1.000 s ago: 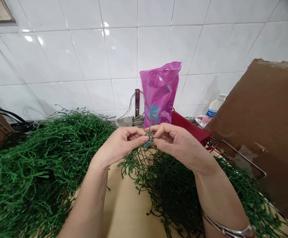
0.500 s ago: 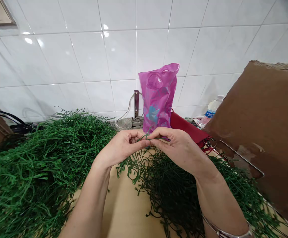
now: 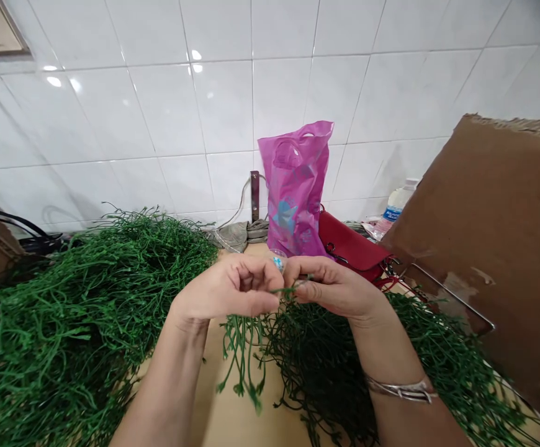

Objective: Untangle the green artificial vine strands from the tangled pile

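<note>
My left hand [image 3: 228,288] and my right hand [image 3: 330,288] meet above a light wooden tabletop [image 3: 237,403], pinching thin green artificial plant strands [image 3: 288,290] between their fingers. A tuft of those strands [image 3: 242,354] hangs below my hands. Just behind my fingertips sits a small clear round piece with blue inside [image 3: 277,262]; I cannot tell which hand holds it. A large heap of green strands [image 3: 79,292] lies to the left, and a darker heap [image 3: 316,372] lies under my right forearm. A metal bangle [image 3: 400,390] circles my right wrist.
A pink plastic bag [image 3: 293,186] stands against the white tiled wall [image 3: 223,105] beside a red handbag [image 3: 349,245]. A brown cardboard sheet [image 3: 498,230] leans at the right, partly hiding a water bottle [image 3: 395,206]. Black cables [image 3: 28,230] lie far left.
Both hands have moved down and back toward me. The strands between them now run more sideways, and the clear piece shows above my fingers. More of my right wrist and bangle is visible.
</note>
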{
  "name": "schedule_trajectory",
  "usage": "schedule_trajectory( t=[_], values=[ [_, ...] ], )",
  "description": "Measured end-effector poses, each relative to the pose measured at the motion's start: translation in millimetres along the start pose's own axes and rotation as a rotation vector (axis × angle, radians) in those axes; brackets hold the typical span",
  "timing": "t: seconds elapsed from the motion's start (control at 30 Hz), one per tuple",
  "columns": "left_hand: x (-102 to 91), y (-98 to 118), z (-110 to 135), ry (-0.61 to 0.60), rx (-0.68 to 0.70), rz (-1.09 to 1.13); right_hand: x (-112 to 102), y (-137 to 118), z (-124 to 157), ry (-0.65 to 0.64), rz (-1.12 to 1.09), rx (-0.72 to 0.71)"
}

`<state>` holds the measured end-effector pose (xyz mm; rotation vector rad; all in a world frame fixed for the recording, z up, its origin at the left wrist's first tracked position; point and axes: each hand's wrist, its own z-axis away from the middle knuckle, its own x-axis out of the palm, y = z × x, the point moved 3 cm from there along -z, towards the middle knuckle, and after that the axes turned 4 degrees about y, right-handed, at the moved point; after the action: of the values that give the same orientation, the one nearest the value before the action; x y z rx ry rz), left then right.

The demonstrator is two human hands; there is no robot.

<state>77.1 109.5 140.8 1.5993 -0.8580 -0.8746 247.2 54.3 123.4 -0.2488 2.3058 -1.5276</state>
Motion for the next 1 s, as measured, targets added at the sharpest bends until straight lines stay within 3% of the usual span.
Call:
schedule_trajectory(
  t=[0.1,0.23,0.37,0.43,0.53,0.67,0.77,0.83,0.9,1.0],
  values=[
    [-1.7,-0.2,-4.3,0.069,-0.006,-0.006,-10.9,-13.8,11.0,0.012,0.185,0.116],
    [8.3,-5.4,-8.6,-0.086,-0.058,-0.018,-25.6,-30.8,24.2,0.09,0.402,0.123],
    [10.2,-3.8,-3.2,-0.117,-0.006,-0.045,-48.2,-9.2,34.6,0.225,0.436,0.21],
    [5.9,1.3,1.8,-0.079,0.047,-0.035,-63.5,1.3,43.2,0.361,0.39,0.249],
    [-2.9,4.9,3.6,0.111,0.017,-0.041,-77.0,-0.4,57.4,0.49,0.394,0.275],
    [-3.1,0.4,-5.8,0.236,-0.04,-0.048,-67.7,-14.5,65.3,0.274,0.581,0.445],
    [-1.6,-4.0,-12.3,0.265,-0.049,-0.048,-60.0,-22.6,62.1,0.312,0.729,0.481],
    [-3.1,-5.1,-14.2,0.325,-0.033,-0.033,-53.7,-26.9,54.2,0.418,0.774,0.438],
    [-4.4,-5.0,-15.2,0.388,-0.012,-0.007,-41.3,-30.2,40.8,0.445,0.729,0.358],
    [-5.1,-2.0,-14.4,0.538,0.052,-0.039,-11.7,-32.8,15.9,0.283,0.531,0.23]
  ],
)
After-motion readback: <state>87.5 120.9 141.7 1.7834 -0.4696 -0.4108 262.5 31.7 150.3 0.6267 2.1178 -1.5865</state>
